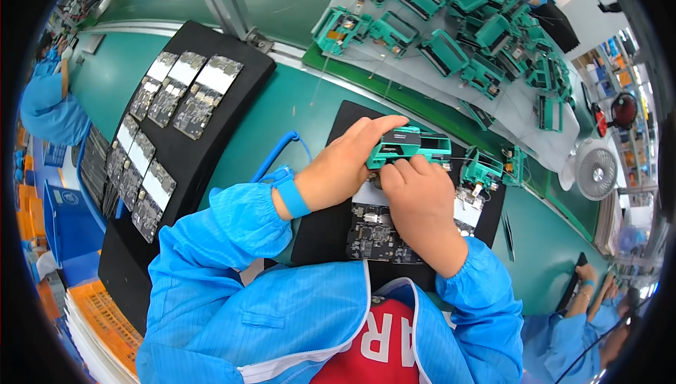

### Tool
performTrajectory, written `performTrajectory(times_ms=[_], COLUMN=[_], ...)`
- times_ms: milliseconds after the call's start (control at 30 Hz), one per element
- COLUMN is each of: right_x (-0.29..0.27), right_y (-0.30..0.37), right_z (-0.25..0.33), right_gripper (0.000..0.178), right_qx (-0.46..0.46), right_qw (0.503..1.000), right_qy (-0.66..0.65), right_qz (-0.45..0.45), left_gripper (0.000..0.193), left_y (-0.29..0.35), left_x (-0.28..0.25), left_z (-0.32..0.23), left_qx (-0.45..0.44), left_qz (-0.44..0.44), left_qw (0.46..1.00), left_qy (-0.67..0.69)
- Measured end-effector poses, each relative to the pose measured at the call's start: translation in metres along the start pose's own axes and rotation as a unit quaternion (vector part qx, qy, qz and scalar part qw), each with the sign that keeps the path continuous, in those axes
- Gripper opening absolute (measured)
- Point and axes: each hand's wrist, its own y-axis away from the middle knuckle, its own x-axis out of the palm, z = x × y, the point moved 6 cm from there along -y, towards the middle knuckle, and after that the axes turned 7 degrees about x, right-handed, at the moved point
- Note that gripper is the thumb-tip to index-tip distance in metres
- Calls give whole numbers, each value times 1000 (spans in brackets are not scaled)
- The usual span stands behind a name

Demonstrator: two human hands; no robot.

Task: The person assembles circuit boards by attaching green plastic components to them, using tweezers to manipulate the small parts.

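Observation:
My left hand is closed around the left end of a green plastic housing with a dark inner part, thumb side toward its top edge. Against the housing's near side press the bent fingers of my right hand; their tips and anything pinched there are hidden. Below the hands lies a dark circuit board with a pale upper part, on a black mat. My right hand covers some of it. Just right of the held housing sits another green housing, near more board parts.
Several circuit boards lie on a black foam pad at left. Green housings crowd a pale sheet beyond a rail. Tweezers and a small fan are at right. A blue cord runs toward my left wrist. Other people work around.

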Motion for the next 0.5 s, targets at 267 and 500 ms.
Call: performTrajectory(times_ms=[267, 500], right_x=[-18, -66], right_y=[24, 191], right_z=[-26, -128], right_gripper=[26, 37], right_qx=[49, 450], right_qw=[984, 858], right_qy=[-169, -221], right_qz=[-33, -111], left_gripper=[80, 80], left_y=[6, 7], left_x=[-2, -8], left_z=[1, 1], left_qx=[-1, 6], left_qz=[-22, -19], left_qw=[1000, 991], left_qy=[-8, -135])
